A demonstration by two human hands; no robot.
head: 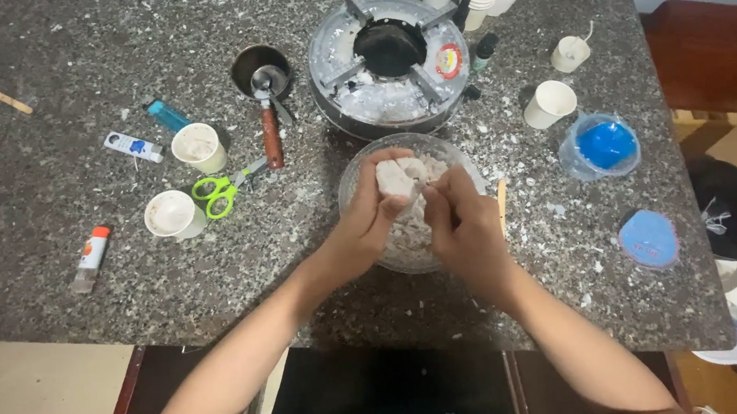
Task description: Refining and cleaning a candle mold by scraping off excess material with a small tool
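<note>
The speckled stone worktop carries a round burner. Just in front of the burner sits a clear glass bowl of white crumbled wax. Above the bowl, the left hand and right hand both close around a pale wax lump; it looks light, stiff and crumbly, best gripped at its edges.

Both hands meet over the bowl at the desk's near middle; the stove sits just behind it. Scissors and cups lie left, a lidded tub right.
</note>
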